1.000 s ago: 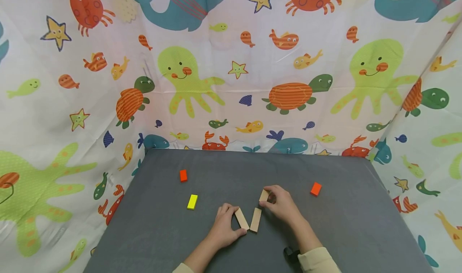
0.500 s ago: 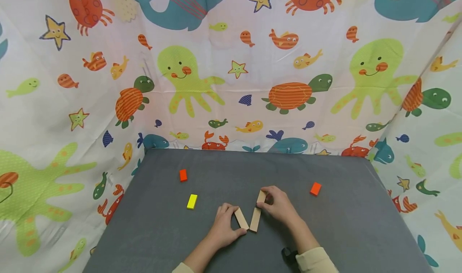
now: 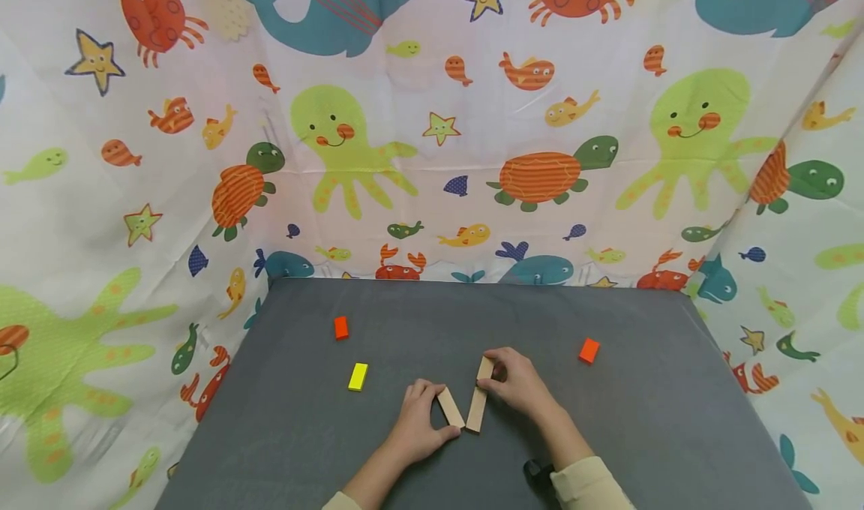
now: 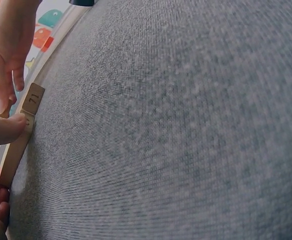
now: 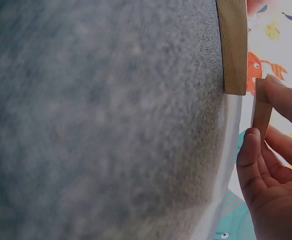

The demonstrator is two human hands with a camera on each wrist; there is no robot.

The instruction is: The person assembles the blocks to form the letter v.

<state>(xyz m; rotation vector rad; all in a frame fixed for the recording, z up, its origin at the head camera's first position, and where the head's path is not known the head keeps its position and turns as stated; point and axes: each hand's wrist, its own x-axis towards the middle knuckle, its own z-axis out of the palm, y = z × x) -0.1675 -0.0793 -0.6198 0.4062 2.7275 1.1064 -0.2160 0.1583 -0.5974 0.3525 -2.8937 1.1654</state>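
Observation:
Three plain wooden blocks make a narrow V on the grey table in the head view. My left hand point(image 3: 415, 426) grips the left block point(image 3: 450, 408) by its two ends, thumb near and fingers far. Beside its near end lies the lower right block point(image 3: 476, 411); one near block end shows the number 71 point(image 4: 34, 98) in the left wrist view. My right hand point(image 3: 523, 384) pinches a third block point(image 3: 484, 367) between thumb and fingers, in line with the lower right block at its far end. The right wrist view shows that pinched block point(image 5: 262, 107) from the side.
Orange blocks lie at the back left point(image 3: 341, 328) and at the right point(image 3: 589, 351). A yellow block point(image 3: 358, 377) lies left of my hands. The grey table point(image 3: 405, 315) ends at a curtain point(image 3: 418, 195) printed with sea animals, which also hangs along both sides.
My right hand has shifted slightly left, bringing its block from an angle into line with the lower right block. My left hand and its block have stayed in place.

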